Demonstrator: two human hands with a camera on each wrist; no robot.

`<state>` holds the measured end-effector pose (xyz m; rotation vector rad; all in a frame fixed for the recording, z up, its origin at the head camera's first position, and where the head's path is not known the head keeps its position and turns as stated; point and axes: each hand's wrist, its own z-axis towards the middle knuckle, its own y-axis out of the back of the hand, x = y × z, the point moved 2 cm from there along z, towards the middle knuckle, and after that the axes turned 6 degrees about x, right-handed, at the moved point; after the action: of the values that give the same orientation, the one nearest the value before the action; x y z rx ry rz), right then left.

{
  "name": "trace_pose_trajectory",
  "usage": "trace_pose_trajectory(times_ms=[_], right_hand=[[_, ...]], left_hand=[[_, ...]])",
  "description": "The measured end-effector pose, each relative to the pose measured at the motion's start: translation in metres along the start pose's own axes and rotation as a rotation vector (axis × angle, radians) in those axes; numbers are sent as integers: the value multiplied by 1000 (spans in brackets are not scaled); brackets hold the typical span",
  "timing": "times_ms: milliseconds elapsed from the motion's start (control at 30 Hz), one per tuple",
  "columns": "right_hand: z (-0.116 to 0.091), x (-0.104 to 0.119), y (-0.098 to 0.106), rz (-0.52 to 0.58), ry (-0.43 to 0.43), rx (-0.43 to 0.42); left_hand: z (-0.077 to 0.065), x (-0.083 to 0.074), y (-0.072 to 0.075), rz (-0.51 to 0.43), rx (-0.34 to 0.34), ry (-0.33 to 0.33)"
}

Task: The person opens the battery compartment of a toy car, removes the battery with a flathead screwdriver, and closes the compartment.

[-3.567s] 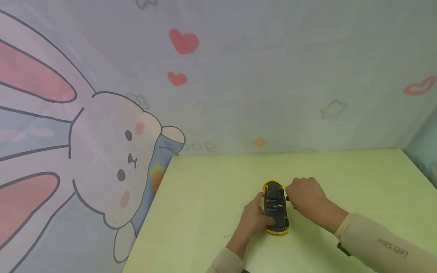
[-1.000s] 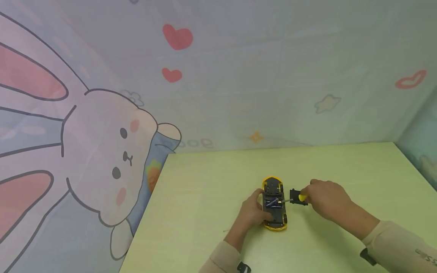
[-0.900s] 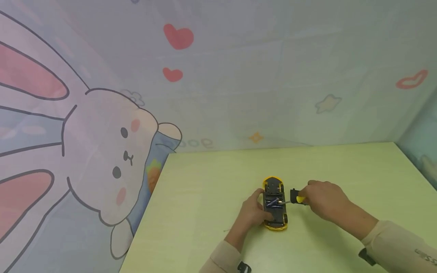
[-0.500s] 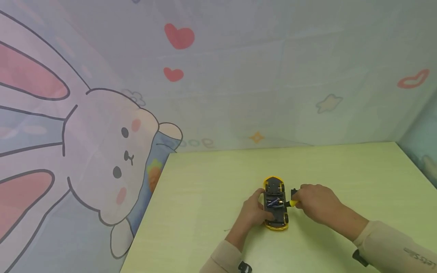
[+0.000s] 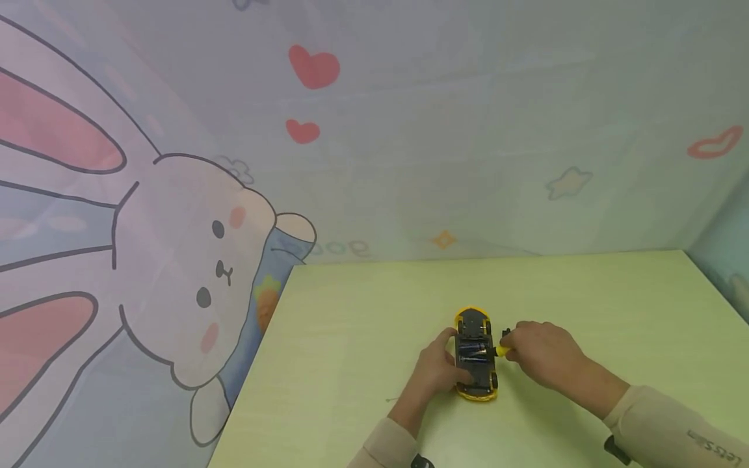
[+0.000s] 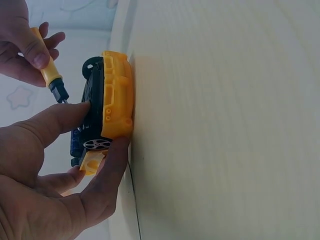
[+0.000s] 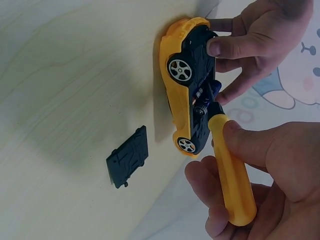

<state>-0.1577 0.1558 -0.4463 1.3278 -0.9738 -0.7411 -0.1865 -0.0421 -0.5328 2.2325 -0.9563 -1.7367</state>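
Note:
A yellow toy car lies wheels up on the table, its black underside showing and the battery bay uncovered. My left hand grips it from the left, thumb on the underside and fingers along the side. With my right hand I hold a yellow-handled screwdriver, its shaft reaching into the bay. A blue battery stands out of the bay at a tilt, close by the screwdriver's black collar. The screwdriver's tip is hidden in the right wrist view.
The black battery cover lies on the pale table to the car's right, mostly behind my right hand in the head view. A small thin item lies left of my left wrist. A printed cloth hangs behind the table.
My right hand has come left, closer to the car, bringing the screwdriver farther across the bay. Both batteries lay flat at first; one has since tilted up. My left hand keeps its grip.

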Motion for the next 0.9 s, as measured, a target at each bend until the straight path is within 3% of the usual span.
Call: trace_pose_trajectory(times_ms=[633,900], right_hand=[[-4,-5,3,3,-24,-9],[-8,-12,12,-53,-36,-19]], left_hand=[[-3,-1,-1,-4,4,-10],[-3,0,1,-9,-1,-28]])
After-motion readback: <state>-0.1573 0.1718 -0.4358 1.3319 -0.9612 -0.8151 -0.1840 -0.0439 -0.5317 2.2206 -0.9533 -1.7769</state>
